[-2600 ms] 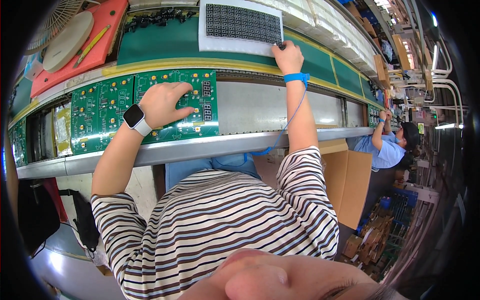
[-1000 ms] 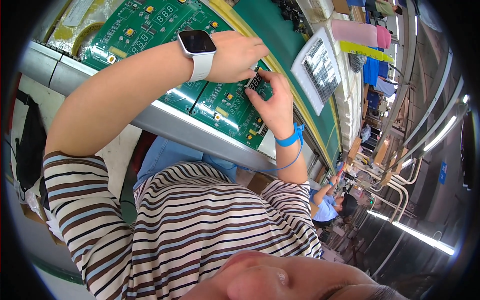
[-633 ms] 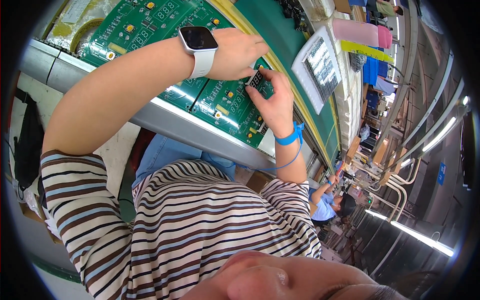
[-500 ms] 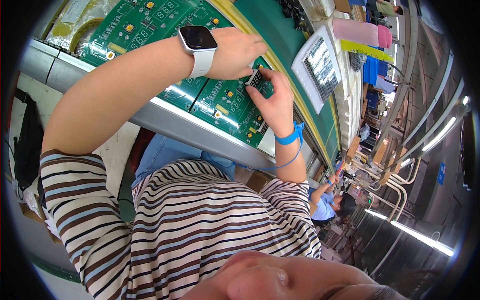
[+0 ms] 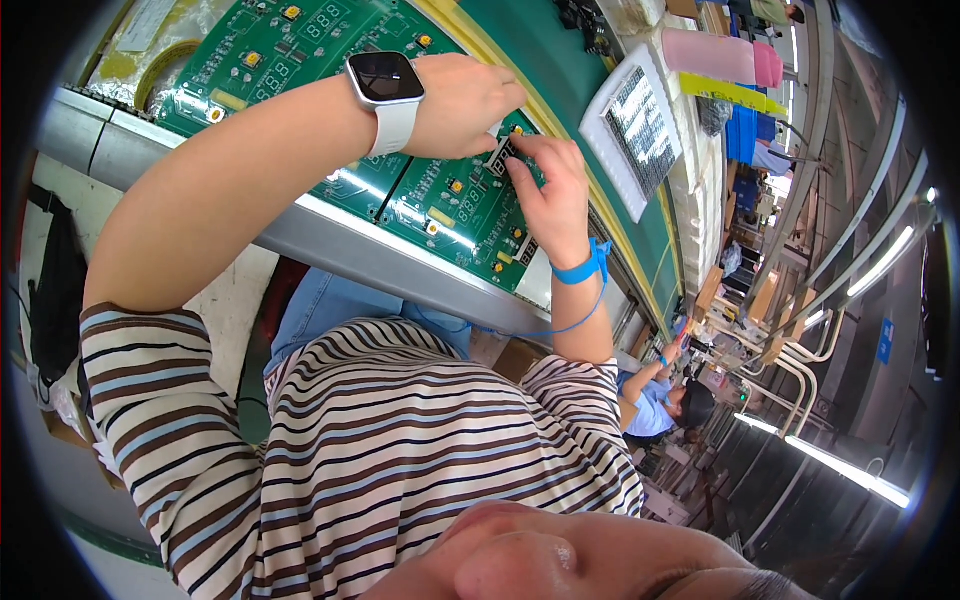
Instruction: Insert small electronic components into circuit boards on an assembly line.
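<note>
Head view: your white tray [image 5: 640, 125] lies tilted on the green belt [image 5: 560, 60] beyond the boards, and it holds rows of small dark parts packed close together (too small to tell one from another). A pink container [image 5: 715, 55] lies on its side past the tray; what is in it cannot be seen.

Your left hand [image 5: 460, 100], with a white smartwatch [image 5: 385, 85] on its wrist, arches over the green circuit board [image 5: 460, 200], fingers curled down and closed on the small dark component [image 5: 500, 155] that sits against the board's upper part. Your right hand [image 5: 555, 195] comes up from below, a blue wrist strap [image 5: 580, 268] round its wrist, with thumb and forefinger pinched on the same component from the other side. The two hands meet at that part, touching it together.

The board rests on a grey metal rail [image 5: 330, 235], just beside a second green board [image 5: 280, 60] to its left.
</note>
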Tool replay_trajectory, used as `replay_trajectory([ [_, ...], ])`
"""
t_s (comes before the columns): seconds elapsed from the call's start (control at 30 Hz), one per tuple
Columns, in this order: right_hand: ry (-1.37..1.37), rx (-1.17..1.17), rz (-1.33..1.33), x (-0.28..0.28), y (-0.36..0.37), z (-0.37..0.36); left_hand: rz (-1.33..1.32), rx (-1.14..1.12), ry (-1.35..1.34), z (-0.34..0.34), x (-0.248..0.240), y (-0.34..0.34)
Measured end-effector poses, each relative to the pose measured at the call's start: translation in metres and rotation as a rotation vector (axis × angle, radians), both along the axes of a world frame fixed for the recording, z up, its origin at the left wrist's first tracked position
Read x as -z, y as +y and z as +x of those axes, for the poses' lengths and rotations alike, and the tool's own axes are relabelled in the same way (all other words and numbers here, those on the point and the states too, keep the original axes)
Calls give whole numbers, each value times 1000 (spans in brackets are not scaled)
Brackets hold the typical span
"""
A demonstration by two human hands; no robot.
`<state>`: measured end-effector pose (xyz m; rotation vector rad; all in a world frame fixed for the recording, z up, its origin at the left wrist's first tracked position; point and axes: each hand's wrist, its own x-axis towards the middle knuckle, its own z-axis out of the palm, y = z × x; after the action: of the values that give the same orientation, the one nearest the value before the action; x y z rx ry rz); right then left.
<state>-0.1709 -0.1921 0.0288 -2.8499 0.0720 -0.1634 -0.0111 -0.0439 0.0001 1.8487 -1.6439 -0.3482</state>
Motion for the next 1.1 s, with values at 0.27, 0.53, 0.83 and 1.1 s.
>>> replay_trajectory([
  [0.27,-136,-33,44,-17,25,0,-176,64,234,-6,-3,4],
  [0.53,-22,5,108,-20,37,-14,-173,236,319,-15,-3,8],
  [0.83,123,82,130,-14,50,-32,-202,43,-87,-12,5,7],
  [1.1,175,111,152,-17,52,-32,-184,44,-179,-14,15,4],
])
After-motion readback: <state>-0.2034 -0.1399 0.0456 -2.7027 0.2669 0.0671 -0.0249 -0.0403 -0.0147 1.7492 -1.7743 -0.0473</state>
